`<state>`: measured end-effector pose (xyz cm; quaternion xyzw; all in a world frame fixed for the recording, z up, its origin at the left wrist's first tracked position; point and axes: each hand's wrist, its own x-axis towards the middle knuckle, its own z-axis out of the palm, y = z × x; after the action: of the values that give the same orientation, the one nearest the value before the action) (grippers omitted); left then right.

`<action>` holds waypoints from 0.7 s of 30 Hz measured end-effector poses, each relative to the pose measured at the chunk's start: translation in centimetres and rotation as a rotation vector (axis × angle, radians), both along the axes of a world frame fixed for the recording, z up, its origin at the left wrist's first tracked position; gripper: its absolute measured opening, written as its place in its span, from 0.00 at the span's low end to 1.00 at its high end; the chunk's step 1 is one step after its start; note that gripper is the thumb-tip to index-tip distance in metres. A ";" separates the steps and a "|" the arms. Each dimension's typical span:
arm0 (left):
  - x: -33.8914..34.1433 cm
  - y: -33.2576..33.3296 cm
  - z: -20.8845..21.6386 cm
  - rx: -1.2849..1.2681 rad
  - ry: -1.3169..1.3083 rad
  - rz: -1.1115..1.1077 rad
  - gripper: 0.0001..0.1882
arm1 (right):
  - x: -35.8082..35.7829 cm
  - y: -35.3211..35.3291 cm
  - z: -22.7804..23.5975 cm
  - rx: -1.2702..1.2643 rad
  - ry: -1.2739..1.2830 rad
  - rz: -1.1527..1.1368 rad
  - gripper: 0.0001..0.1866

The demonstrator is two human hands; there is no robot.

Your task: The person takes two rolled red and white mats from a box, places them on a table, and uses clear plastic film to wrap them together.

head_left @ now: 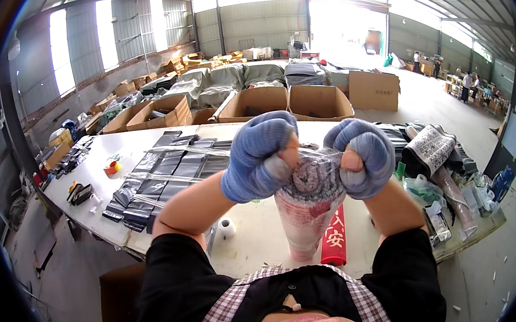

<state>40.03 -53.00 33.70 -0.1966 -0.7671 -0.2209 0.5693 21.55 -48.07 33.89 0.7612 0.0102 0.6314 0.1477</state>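
Note:
Both of my hands wear blue knit gloves with the thumb tips bare. Between them a rolled mat, pale with grey and reddish patterning, stands on end in a clear plastic sleeve. My left hand is closed on the sleeve's upper edge at one side. Opposite it, my right hand grips the same plastic edge, which stretches between the two fists above the roll's spiral end. A red roll with pale lettering lies beside the mat on the white table.
Dark flat packages cover the table's left. Nearby are a white roll, a red-yellow tape roll and a black tool. Open cartons line the far edge. A patterned rolled mat and plastic bags lie right.

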 end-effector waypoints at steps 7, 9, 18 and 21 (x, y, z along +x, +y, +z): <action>-2.1 0.6 -1.5 0.386 0.196 -0.101 0.12 | 0.3 -1.1 0.7 -0.229 -0.111 -0.091 0.15; -2.1 0.6 -1.3 0.492 0.125 -0.097 0.10 | -0.5 -0.4 1.3 -0.130 -0.032 -0.101 0.15; -3.7 -0.1 1.7 -0.036 0.080 0.003 0.16 | -3.1 0.9 5.0 0.259 0.318 0.163 0.08; -2.6 0.7 3.0 -0.234 0.045 0.088 0.14 | -3.4 1.8 5.8 0.046 0.390 0.086 0.06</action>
<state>37.40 -52.34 36.74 -0.2330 -0.7826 -0.1002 0.5686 18.15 -46.28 39.73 0.8711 0.0564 0.4778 0.0984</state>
